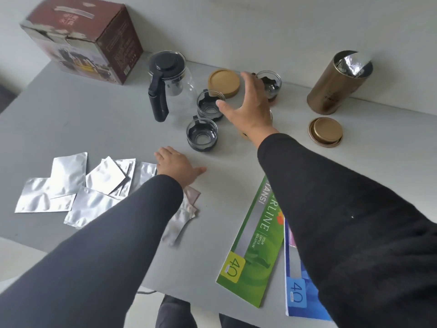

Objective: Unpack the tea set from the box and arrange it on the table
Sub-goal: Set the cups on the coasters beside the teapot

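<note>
The brown tea-set box stands at the table's far left. A glass teapot with a black lid and handle stands to its right. Three glass cups with black holders are out: one beside the pot, one nearer me, one by the wall. My right hand hovers spread over the cups, holding nothing; something under it is hidden. My left hand rests flat on the table, fingers apart.
A tan round lid lies behind the cups. A gold tin, open with a foil liner, stands at the far right, its lid in front. Silver foil packets lie at left. Green and blue booklets lie near me.
</note>
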Demonstrator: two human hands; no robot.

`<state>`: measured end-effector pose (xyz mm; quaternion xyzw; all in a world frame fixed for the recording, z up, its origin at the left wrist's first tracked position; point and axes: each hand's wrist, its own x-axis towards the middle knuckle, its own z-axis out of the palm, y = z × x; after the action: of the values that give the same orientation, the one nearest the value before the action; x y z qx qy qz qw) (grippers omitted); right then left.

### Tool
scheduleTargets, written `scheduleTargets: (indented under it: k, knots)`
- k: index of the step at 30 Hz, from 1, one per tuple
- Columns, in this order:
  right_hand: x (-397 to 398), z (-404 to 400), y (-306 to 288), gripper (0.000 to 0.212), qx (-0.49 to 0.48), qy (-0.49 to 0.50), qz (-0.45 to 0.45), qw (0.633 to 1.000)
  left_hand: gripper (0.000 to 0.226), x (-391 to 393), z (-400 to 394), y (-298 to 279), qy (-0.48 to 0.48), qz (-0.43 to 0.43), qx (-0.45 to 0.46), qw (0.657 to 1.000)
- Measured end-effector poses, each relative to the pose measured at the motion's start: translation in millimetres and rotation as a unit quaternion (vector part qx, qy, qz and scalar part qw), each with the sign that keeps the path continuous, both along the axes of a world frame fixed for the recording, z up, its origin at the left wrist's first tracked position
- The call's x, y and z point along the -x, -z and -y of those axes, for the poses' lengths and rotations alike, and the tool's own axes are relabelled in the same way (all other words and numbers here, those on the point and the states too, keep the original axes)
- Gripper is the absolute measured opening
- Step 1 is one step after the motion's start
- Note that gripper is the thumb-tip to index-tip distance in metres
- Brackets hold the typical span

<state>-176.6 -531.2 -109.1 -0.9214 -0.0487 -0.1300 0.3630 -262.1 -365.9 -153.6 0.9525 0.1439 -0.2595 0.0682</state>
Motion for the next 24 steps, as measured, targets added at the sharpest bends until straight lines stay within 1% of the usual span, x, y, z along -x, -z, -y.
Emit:
scheduleTargets:
  k: [2, 5, 8, 11, 14, 17, 20, 24]
  knots:
    - [-6, -18, 3, 0.082, 0.003, 0.003, -0.022, 1.0, 0.119, -14, -17, -1, 0.006, 0.003, 0.005, 1.0]
    - [-14, -39, 10, 0.09, 0.0, 0.016, -0.084, 0.996, 0.128, -35, -33, 1, 0.031, 0.002, 0.014, 0.999]
    - [-21, -57, 16, 0.098, -0.004, 0.044, -0.142, 0.989, 0.137, -47, -43, 2, 0.071, -0.022, 0.035, 0.997]
    - [-31, -71, 20, 0.1, -0.018, 0.08, -0.183, 0.98, 0.138, -49, -45, -1, 0.08, -0.042, 0.038, 0.995]
    - [-38, -79, 23, 0.096, -0.008, 0.099, -0.212, 0.972, 0.138, -52, -44, -2, 0.083, -0.058, 0.035, 0.994]
    - [-42, -81, 26, 0.094, -0.005, 0.109, -0.228, 0.968, 0.138, -55, -42, 0, 0.079, -0.075, 0.032, 0.994]
    - [-44, -81, 30, 0.089, 0.012, 0.11, -0.224, 0.968, 0.139, -56, -41, 1, 0.073, -0.079, 0.035, 0.994]
    - [-42, -80, 22, 0.078, 0.002, 0.13, -0.164, 0.978, 0.138, -55, -41, -1, 0.067, -0.074, 0.045, 0.994]
